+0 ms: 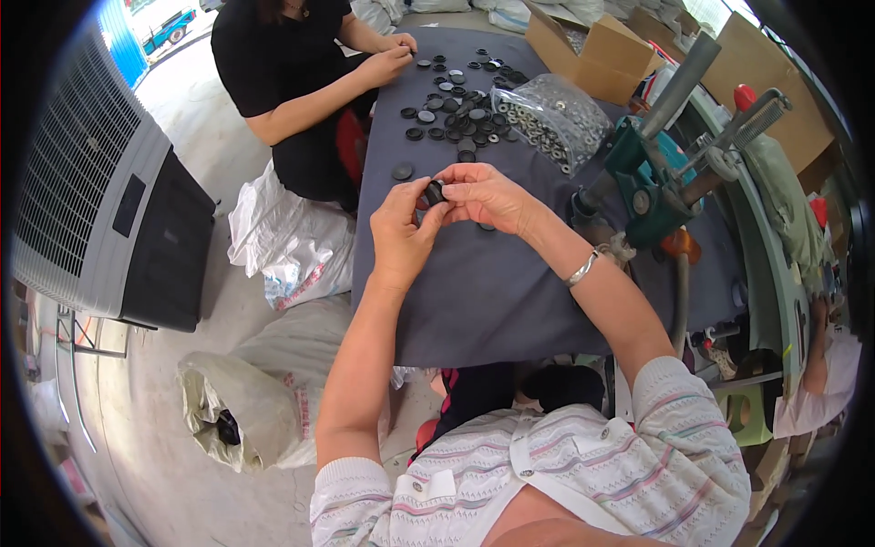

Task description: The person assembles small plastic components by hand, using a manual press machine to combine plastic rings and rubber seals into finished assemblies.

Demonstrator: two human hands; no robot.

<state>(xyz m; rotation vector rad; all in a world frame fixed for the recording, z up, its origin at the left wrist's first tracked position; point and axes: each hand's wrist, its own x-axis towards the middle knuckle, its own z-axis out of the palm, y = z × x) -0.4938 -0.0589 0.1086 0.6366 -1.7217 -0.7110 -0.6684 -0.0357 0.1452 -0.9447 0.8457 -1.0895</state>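
Dark grey cloth covers the worktable [510, 296], which stands on a pale floor beside a large slatted air cooler [87, 173] and bulging white woven sacks [292, 237]. At the table's left edge, over its near half, the person's left hand [399, 228] and right hand [488, 196] meet around one small black round cap [436, 192]. It sits between the fingertips of both hands, raised off the cloth and tilted. Left thumb and fingers are closed on it from the left and from the near side; right thumb and forefinger press in from the right and the far side, so its rim is partly covered. Whether anything sits inside it cannot be told.

Just beyond the knuckles lies a loose dark disc [402, 170], and farther off spreads a scatter of black caps [451, 105], some with paler faces. To their right a clear plastic bag [556, 114] of metal rings slumps near an open cardboard box [597, 59]. A green hand press [643, 178] with a steel lever stands at the table's right. Across the left corner, a co-worker's hands [390, 62] are together near the table edge.
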